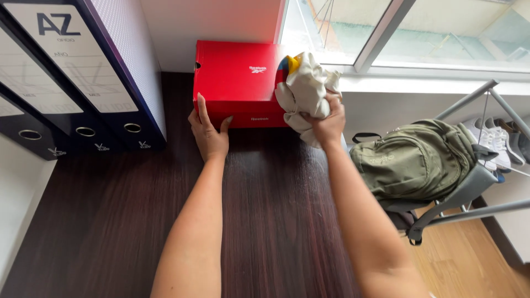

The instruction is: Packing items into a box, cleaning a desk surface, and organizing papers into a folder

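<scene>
The left hand [208, 134] pressed the red box [237, 83] at twelve o'clock; the right hand [327, 122] gripped a cream cloth [302, 88] at one o'clock.

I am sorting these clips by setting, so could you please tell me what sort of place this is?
Probably a home office or study corner: ring binders stand on a dark wooden desk beside a window, and a green backpack rests on a chair.

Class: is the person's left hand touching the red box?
Touching. The head view shows the left hand pressed flat against the red box's front left corner.
</scene>
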